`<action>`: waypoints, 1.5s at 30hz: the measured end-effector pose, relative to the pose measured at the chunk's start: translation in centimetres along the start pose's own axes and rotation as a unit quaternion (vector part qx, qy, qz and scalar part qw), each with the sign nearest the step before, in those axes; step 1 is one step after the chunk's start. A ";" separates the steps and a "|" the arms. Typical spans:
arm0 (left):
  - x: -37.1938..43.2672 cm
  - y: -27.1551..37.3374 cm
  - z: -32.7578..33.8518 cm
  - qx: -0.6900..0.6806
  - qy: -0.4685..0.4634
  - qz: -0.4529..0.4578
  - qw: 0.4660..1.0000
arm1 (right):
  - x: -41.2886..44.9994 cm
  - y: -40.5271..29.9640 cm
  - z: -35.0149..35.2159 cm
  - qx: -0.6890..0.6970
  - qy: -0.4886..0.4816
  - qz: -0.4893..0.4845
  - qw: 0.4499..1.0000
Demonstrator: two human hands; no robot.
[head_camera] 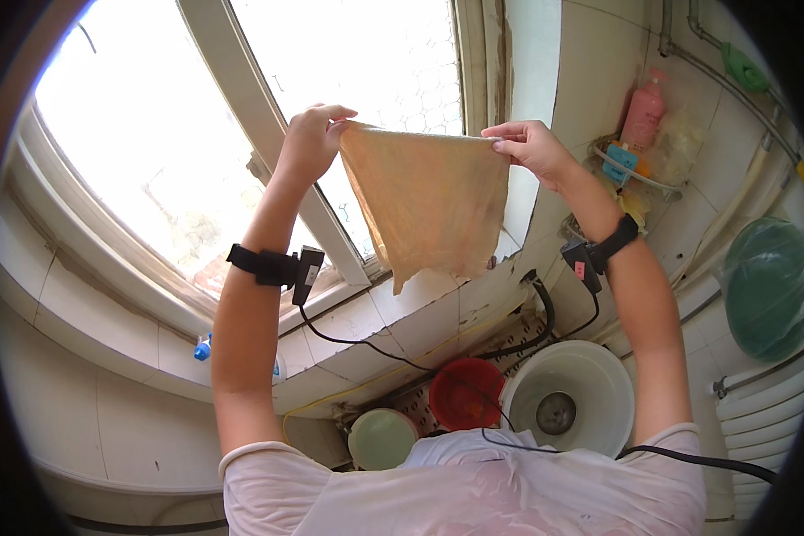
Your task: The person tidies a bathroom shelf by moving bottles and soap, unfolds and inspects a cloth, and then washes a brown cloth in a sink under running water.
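Observation:
A thin yellowish-orange cloth [435, 201] hangs spread out in front of the window, its upper edge stretched between my two hands. My left hand [313, 139] pinches the cloth's upper left corner between thumb and fingers. At the upper right corner, my right hand [532, 151] grips it the same way. The lower edge looks uneven and dangles free over the tiled sill. Light from the window shows through the fabric. Both arms are raised, each with a black strap and a small wired device on the forearm.
A framed window [281, 100] stands behind a tiled sill [409, 305]. Below are a red basin [465, 388], a white bucket [610, 395] and a pale green container [383, 439]. A wall rack [643, 175] holds a pink pump bottle [643, 114]. White radiator [767, 429] at right.

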State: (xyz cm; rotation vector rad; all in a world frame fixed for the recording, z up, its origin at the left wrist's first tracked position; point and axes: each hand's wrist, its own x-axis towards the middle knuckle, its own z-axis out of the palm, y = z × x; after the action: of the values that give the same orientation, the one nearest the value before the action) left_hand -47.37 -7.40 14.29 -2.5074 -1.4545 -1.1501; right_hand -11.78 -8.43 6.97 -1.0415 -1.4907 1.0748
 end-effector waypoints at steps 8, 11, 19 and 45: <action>-0.2 -0.7 1.4 -0.079 -0.014 -0.051 0.995 | 0.0 0.7 0.7 -0.131 -0.018 0.007 0.991; -0.4 -0.6 2.5 -0.193 -0.006 -0.102 0.976 | -0.3 2.0 1.6 -0.099 -0.004 0.054 0.994; -0.4 0.9 3.1 -0.139 0.008 -0.121 0.983 | -0.7 4.8 1.9 -0.164 -0.020 0.095 0.982; 1.0 0.7 2.6 -0.067 -0.026 -0.085 0.994 | -0.2 9.5 -2.0 0.346 0.153 0.086 0.922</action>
State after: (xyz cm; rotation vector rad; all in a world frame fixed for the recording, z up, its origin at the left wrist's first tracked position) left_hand -45.04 -6.08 13.18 -2.5597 -1.6889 -1.2547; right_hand -8.97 -6.08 -2.00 -0.7829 -0.6818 1.3523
